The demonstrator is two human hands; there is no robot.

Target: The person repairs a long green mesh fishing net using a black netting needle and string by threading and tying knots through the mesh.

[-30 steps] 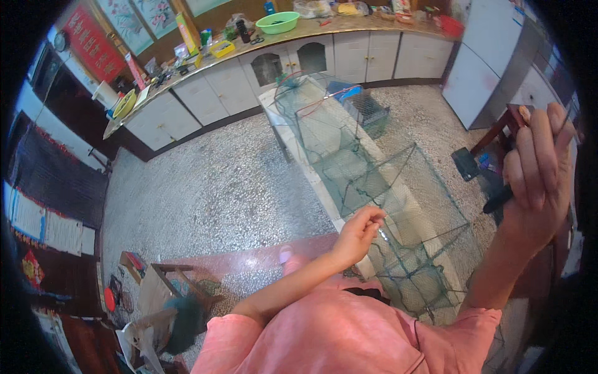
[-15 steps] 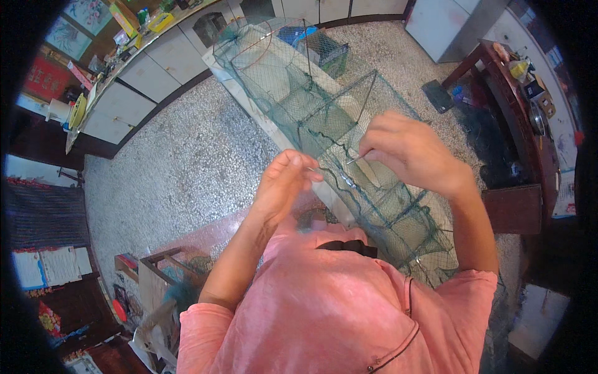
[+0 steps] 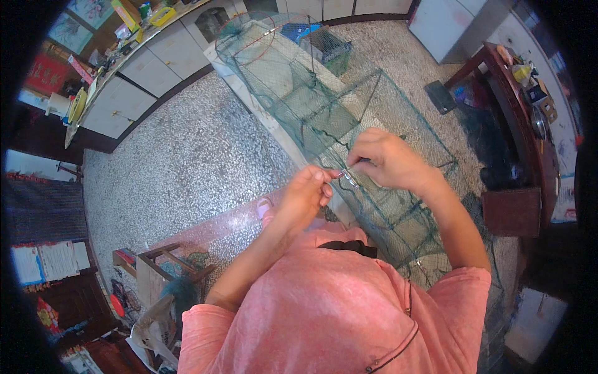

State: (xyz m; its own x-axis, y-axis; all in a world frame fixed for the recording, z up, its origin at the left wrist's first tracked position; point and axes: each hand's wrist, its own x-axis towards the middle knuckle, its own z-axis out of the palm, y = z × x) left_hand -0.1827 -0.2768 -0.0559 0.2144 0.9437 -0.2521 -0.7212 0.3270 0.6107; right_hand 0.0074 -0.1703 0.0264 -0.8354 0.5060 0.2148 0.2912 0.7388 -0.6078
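Observation:
A long green net trap (image 3: 336, 115), stretched over thin frames, runs diagonally from the far left toward my right side. My left hand (image 3: 306, 194) is at its near-left edge, thumb and forefinger pinched beside a small silvery piece (image 3: 350, 179) on the netting. What those fingertips hold is too small to make out. Just above that spot my right hand (image 3: 386, 161) is closed in a pinch, palm down. Its fingers cover most of whatever they hold; a thin rod showed there a moment ago. Both hands' fingertips nearly meet over the mesh.
Under the trap lies a long pale board (image 3: 249, 106). A dark crate (image 3: 333, 50) with something blue stands behind it. On the right is a dark red wooden table (image 3: 492, 62) laden with items. A small wooden stool (image 3: 152, 274) stands at lower left. White cabinets (image 3: 149, 71) line the back.
My right hand has come down and left toward my left hand, which has moved slightly right. Their fingertips are now close together at the net's edge.

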